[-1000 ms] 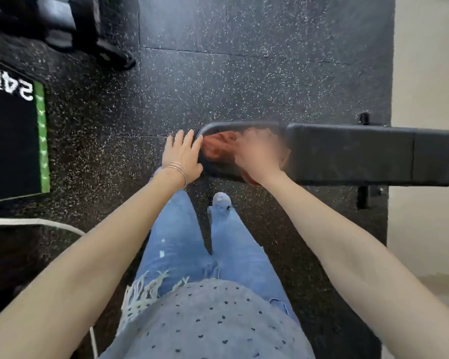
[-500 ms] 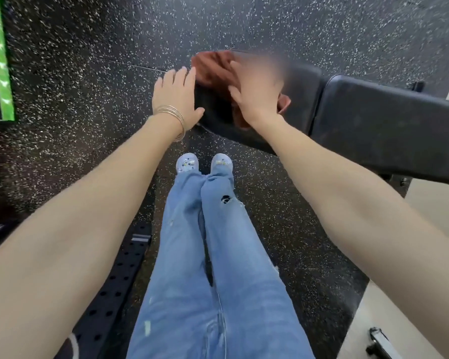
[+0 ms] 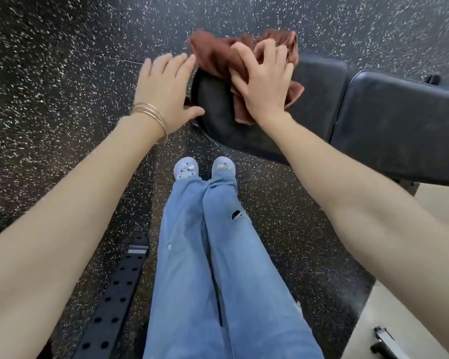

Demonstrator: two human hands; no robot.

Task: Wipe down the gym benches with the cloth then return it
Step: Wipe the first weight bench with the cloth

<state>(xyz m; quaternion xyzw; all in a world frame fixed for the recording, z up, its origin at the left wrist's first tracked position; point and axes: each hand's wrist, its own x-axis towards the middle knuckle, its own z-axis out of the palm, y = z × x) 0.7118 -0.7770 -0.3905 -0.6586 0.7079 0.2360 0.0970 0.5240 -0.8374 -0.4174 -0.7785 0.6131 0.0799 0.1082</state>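
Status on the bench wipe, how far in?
Mid-wipe. The right hand presses the brown cloth on the end pad of the black bench; the left hand braces that pad's edge. Which pads are already clean cannot be told. The long pad looks untouched; returning the cloth remains.

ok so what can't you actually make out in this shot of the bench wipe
Head view only:
- The bench: its far end is cut off by the right edge, and its frame is hidden under the pads.
- The pad surface beneath the brown cloth and the right hand: covered, so its cleanness cannot be judged.
- The left hand: its palm faces down, so its contact with the pad end is unclear.
- The black object at bottom right: cut off.
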